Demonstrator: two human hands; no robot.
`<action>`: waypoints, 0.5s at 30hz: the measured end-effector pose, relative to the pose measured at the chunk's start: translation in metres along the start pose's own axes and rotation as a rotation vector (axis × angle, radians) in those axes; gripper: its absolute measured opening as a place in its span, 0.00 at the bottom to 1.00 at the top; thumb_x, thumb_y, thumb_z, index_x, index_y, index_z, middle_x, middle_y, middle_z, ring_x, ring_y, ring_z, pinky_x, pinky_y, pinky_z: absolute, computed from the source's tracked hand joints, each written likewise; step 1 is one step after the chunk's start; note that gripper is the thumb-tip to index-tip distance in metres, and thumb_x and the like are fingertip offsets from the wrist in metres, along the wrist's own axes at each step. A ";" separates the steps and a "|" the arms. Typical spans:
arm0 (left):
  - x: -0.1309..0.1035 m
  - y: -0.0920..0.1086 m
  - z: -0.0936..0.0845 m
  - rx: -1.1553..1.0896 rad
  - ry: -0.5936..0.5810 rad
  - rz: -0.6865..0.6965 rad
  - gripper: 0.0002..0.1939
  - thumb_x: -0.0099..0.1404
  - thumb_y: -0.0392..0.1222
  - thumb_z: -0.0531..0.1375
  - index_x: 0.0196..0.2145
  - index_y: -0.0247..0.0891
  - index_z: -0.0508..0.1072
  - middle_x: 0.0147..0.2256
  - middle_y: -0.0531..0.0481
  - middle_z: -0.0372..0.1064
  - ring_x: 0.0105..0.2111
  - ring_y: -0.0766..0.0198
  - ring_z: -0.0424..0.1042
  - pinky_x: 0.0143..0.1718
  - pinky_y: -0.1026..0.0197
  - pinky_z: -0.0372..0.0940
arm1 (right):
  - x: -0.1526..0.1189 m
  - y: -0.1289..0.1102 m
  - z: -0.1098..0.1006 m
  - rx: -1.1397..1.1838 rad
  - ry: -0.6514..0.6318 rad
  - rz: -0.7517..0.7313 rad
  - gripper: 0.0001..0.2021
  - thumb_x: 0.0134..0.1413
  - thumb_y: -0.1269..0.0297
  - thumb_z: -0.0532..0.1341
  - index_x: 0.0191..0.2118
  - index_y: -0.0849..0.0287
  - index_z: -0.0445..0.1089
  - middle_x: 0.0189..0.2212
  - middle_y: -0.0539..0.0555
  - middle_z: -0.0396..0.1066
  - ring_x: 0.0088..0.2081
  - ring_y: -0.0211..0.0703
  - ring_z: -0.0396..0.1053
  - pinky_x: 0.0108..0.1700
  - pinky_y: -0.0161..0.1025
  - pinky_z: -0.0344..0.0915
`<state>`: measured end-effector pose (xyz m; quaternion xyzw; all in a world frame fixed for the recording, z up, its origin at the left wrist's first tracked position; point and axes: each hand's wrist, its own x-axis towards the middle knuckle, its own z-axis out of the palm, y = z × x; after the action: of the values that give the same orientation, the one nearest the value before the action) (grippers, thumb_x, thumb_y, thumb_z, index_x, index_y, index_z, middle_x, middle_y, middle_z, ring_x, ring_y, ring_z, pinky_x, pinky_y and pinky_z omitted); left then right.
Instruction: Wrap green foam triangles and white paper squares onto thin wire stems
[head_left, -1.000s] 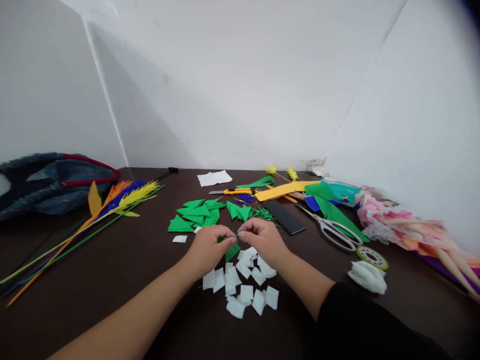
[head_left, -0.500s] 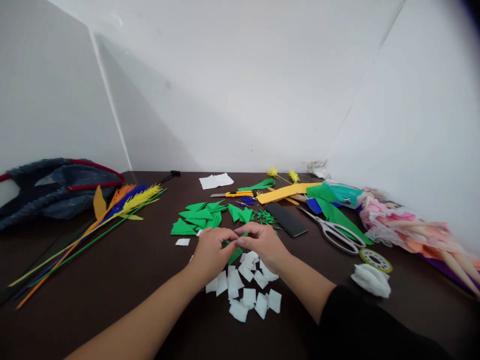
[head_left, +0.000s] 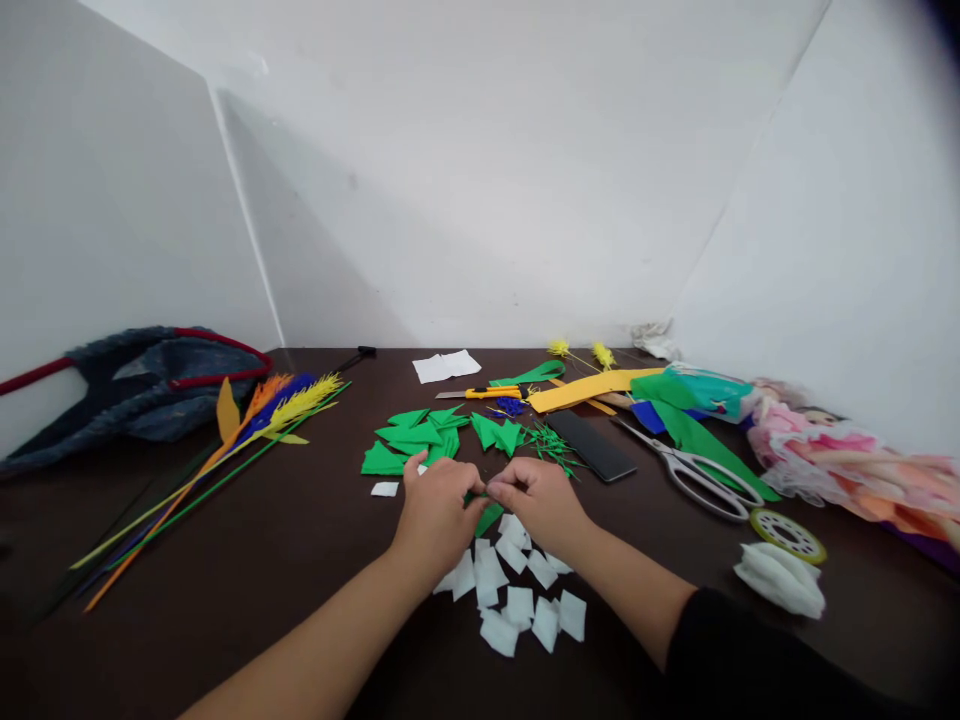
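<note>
Left hand (head_left: 442,510) and right hand (head_left: 541,505) meeting right here, fingertips pinching a small green piece (head_left: 489,519) between them, white squares (head_left: 519,604) scattered on the near side, green cutouts (head_left: 411,437) beyond, scissors (head_left: 701,478) off right, feathery stems (head_left: 225,460) far left

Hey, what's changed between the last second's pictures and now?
Your left hand and right hand have curled their fingers in since half a second ago, tips still meeting; no pickup or release shows clearly. The view swung slightly left, shifting everything rightward in the picture. The scissors, black slab and white squares stayed put on the table.
</note>
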<state>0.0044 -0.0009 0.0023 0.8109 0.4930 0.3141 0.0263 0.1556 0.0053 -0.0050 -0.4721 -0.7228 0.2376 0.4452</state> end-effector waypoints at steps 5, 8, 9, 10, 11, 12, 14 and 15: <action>0.001 -0.004 -0.002 -0.056 -0.051 -0.080 0.03 0.52 0.40 0.59 0.25 0.39 0.68 0.25 0.55 0.68 0.31 0.61 0.65 0.50 0.45 0.45 | 0.001 0.001 0.001 0.014 -0.055 0.000 0.04 0.43 0.71 0.59 0.22 0.58 0.70 0.21 0.48 0.70 0.27 0.38 0.66 0.30 0.33 0.60; 0.003 -0.011 -0.006 -0.309 -0.276 -0.174 0.10 0.53 0.46 0.58 0.29 0.37 0.71 0.27 0.52 0.69 0.31 0.62 0.65 0.41 0.56 0.56 | 0.002 0.002 0.000 -0.018 -0.051 -0.045 0.05 0.43 0.72 0.58 0.22 0.58 0.69 0.21 0.48 0.69 0.26 0.37 0.65 0.30 0.33 0.59; 0.004 -0.013 -0.007 -0.416 -0.351 -0.184 0.12 0.54 0.48 0.56 0.30 0.36 0.72 0.27 0.52 0.70 0.31 0.62 0.65 0.37 0.59 0.58 | 0.002 0.002 0.000 -0.026 -0.052 -0.069 0.05 0.44 0.72 0.58 0.22 0.58 0.68 0.21 0.48 0.68 0.26 0.37 0.64 0.30 0.33 0.59; 0.004 -0.015 -0.008 -0.522 -0.408 -0.187 0.15 0.57 0.49 0.54 0.30 0.35 0.72 0.28 0.51 0.70 0.31 0.62 0.66 0.35 0.61 0.58 | 0.003 0.002 0.000 -0.032 -0.054 -0.094 0.05 0.44 0.73 0.58 0.22 0.58 0.68 0.21 0.48 0.68 0.26 0.36 0.64 0.30 0.33 0.58; 0.004 -0.016 -0.009 -0.619 -0.444 -0.190 0.16 0.59 0.49 0.51 0.30 0.35 0.72 0.28 0.51 0.70 0.32 0.63 0.66 0.35 0.63 0.58 | 0.003 0.003 0.001 -0.036 -0.058 -0.119 0.06 0.44 0.73 0.58 0.22 0.58 0.68 0.21 0.48 0.68 0.26 0.36 0.64 0.30 0.33 0.58; 0.004 -0.017 -0.009 -0.708 -0.465 -0.199 0.17 0.60 0.49 0.49 0.29 0.34 0.72 0.28 0.50 0.71 0.32 0.63 0.67 0.36 0.63 0.58 | 0.002 0.003 0.001 -0.036 -0.063 -0.140 0.06 0.45 0.73 0.57 0.22 0.58 0.67 0.21 0.48 0.67 0.26 0.36 0.64 0.30 0.33 0.58; 0.003 -0.018 -0.008 -0.858 -0.475 -0.230 0.17 0.61 0.47 0.49 0.28 0.33 0.71 0.27 0.50 0.71 0.33 0.63 0.67 0.39 0.62 0.58 | 0.002 0.003 0.001 -0.031 -0.067 -0.177 0.07 0.45 0.74 0.57 0.22 0.58 0.67 0.21 0.48 0.67 0.26 0.35 0.64 0.31 0.32 0.58; 0.003 -0.018 -0.007 -0.918 -0.474 -0.244 0.16 0.61 0.46 0.49 0.28 0.33 0.70 0.26 0.50 0.71 0.33 0.63 0.68 0.40 0.62 0.58 | 0.002 0.003 0.001 -0.026 -0.070 -0.194 0.07 0.46 0.75 0.56 0.22 0.58 0.67 0.21 0.47 0.67 0.26 0.35 0.64 0.31 0.32 0.58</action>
<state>-0.0126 0.0083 0.0032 0.7014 0.3762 0.3004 0.5256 0.1554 0.0087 -0.0066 -0.3969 -0.7833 0.2003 0.4344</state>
